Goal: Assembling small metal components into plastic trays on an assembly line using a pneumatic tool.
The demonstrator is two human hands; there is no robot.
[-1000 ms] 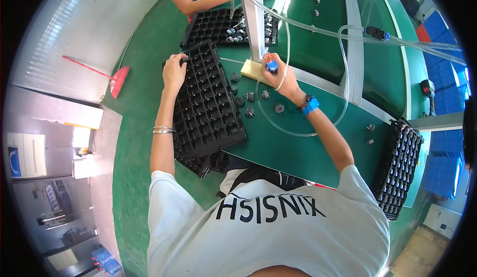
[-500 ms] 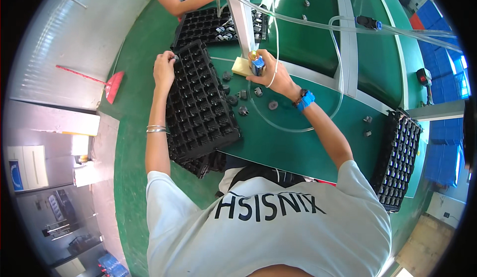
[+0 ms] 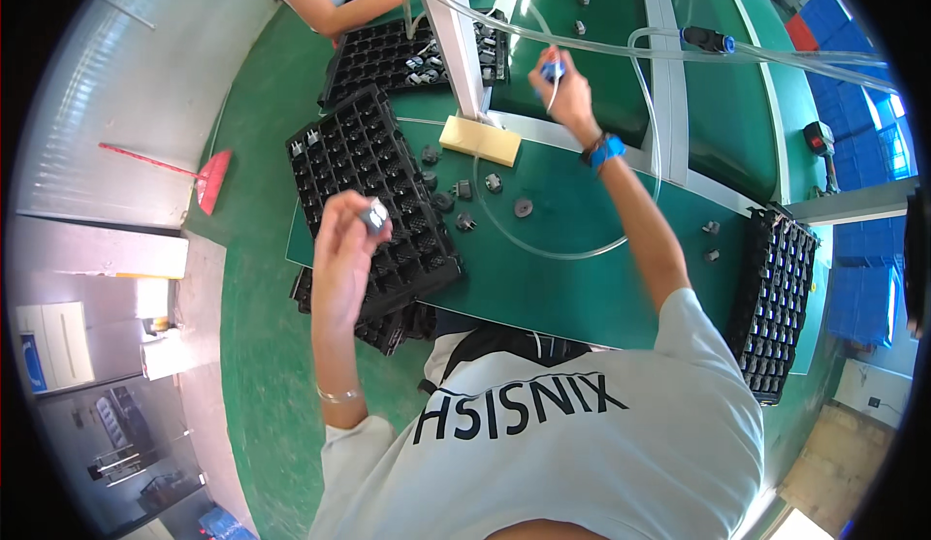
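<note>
In my left hand (image 3: 339, 254), raised over the near part of a black compartment tray (image 3: 427, 273), a small grey part with a shiny pale face (image 3: 375, 215) is pinched between the fingers. Two similar small parts sit in the tray's far left corner; many other pockets show dark. My right hand (image 3: 570, 99) is closed around a small blue hand tool (image 3: 553, 70), partly covered by the fingers and blurred. It hangs above the green belt, beyond the yellow foam block (image 3: 480, 141). Several loose dark and grey parts (image 3: 464, 189) lie on the green tabletop right of the tray.
A white upright post (image 3: 454, 41) and clear air tubing (image 3: 635, 53) cross the work area. Another filled black tray (image 3: 776, 298) stands at the right. At the far left a co-worker's arm (image 3: 359, 15) reaches over a tray. Small parts line the belt.
My left hand has come back from the tray's far left corner toward me, carrying the small part. My right hand has moved with the blue tool from the foam block farther away, over the belt.
</note>
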